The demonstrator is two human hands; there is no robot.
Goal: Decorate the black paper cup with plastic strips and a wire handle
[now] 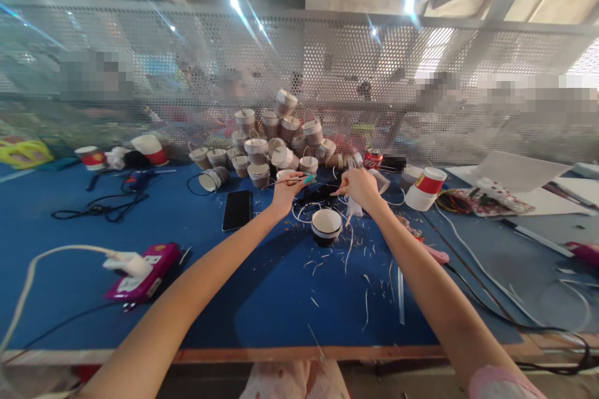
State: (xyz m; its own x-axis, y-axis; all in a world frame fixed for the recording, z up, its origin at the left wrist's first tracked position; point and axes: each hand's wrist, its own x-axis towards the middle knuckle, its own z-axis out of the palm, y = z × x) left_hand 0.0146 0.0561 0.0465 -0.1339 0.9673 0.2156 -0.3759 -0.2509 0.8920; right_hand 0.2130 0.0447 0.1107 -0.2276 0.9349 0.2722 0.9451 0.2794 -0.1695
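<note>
Above the middle of the table, my left hand (284,192) is pinched shut on a thin light cord, with a small teal patch at its fingertips. Across from it my right hand (359,188) is closed in a pinch, and whatever sits between its fingertips is too small to make out. Between and just below the hands, a small cup (326,222) with a pale inside and dark lower wall stands upright on the blue table. A black object (319,191) lies behind the cup, partly hidden. White cord (304,219) loops beside it.
Small grey cups with handles (257,151) are heaped against the perforated screen (262,43). A black phone (236,211), purple power strip (144,272), red can (373,159) and red-and-white roll (425,189) lie around. White scraps (366,308) litter the table.
</note>
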